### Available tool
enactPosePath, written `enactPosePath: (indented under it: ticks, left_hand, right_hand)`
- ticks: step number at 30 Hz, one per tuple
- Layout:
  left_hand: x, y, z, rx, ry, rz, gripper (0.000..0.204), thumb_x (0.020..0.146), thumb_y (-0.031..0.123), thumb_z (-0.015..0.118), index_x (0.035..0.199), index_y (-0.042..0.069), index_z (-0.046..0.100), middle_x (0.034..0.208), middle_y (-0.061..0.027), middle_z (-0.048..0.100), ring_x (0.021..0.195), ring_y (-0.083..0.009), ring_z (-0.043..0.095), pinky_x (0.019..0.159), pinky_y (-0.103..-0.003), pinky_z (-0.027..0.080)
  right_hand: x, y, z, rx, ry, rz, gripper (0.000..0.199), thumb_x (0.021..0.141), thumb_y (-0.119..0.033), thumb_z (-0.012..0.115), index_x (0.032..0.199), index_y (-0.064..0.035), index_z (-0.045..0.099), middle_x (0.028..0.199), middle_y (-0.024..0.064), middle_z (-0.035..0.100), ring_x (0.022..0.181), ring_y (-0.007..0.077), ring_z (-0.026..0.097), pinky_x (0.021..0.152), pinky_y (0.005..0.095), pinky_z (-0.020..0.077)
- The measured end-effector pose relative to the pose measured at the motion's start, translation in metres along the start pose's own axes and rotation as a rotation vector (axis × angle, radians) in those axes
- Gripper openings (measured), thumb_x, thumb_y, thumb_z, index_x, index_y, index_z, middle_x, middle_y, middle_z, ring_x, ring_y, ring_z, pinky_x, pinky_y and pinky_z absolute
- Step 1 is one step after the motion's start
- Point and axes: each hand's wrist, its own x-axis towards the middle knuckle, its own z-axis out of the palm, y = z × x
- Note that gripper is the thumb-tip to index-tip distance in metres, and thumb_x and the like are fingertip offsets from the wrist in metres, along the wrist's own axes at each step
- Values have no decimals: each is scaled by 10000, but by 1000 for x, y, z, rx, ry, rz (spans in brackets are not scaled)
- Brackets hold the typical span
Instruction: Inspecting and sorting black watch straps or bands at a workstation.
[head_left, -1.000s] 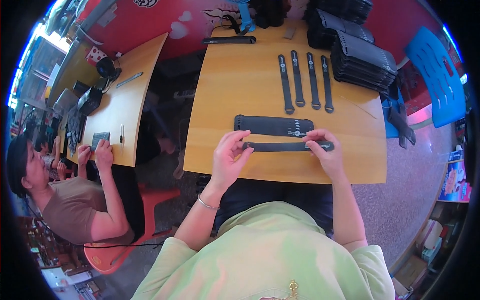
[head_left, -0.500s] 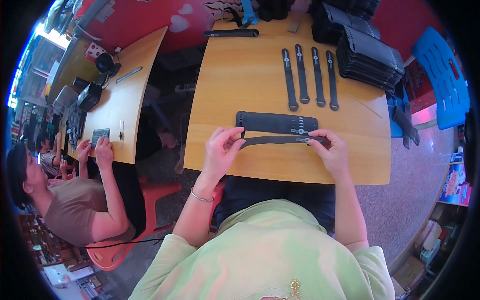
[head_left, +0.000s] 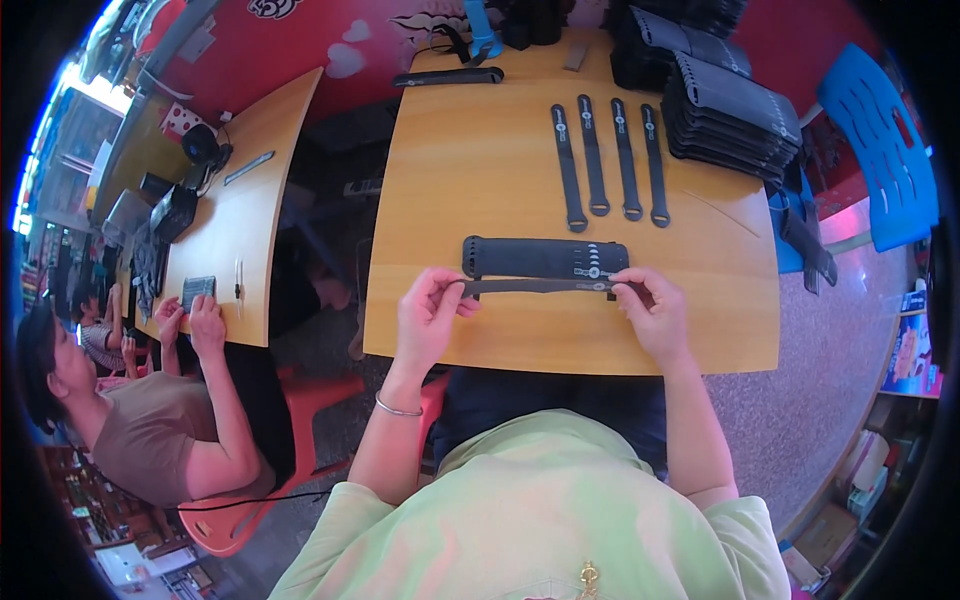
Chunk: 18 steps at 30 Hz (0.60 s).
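Note:
A narrow black strap (head_left: pixel 540 286) is stretched level between my two hands, just above the table's near part. My left hand (head_left: pixel 432 312) pinches its left end, and my right hand (head_left: pixel 650 310) pinches the right end, by its pale print. Right behind the strap lies a wider black flat piece (head_left: pixel 535 257) with a row of holes at its left edge and white marks toward its right. Farther back, several black straps (head_left: pixel 593 155) with slotted near ends lie side by side on the wooden table (head_left: pixel 460 170).
Stacks of black flat pieces (head_left: pixel 730 115) stand at the table's far right. A folded black bundle (head_left: pixel 448 77) lies at the far left edge. A blue chair (head_left: pixel 885 150) is at the right. On the left, a co-worker (head_left: pixel 160 430) sits at another table (head_left: pixel 255 205), handling a small dark piece.
The strap has turned more edge-on and stays stretched between my hands. The table and its things sit slightly lower and farther left in the view.

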Motion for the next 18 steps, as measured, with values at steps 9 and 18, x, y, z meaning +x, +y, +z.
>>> enactPosePath:
  ticks: [9, 18]
  left_hand:
    - [2, -13, -5, 97, -3, 33, 43, 925, 1, 527, 960, 8, 552, 782, -29, 604, 634, -71, 591, 574, -188, 465]
    - [4, -17, -3, 43, 46, -6, 55, 899, 23, 592, 949, 5, 577, 743, 1, 593, 589, -44, 553, 534, -175, 433]
  right_hand:
    - [1, -1, 5, -252, 74, -231, 89, 814, 7, 656, 896, -26, 642, 759, 58, 605, 600, 130, 534, 538, 227, 411]
    - [3, -2, 8, -217, 168, -115, 92, 824, -8, 658, 915, -19, 645, 731, 43, 583, 584, 93, 495, 527, 224, 393]
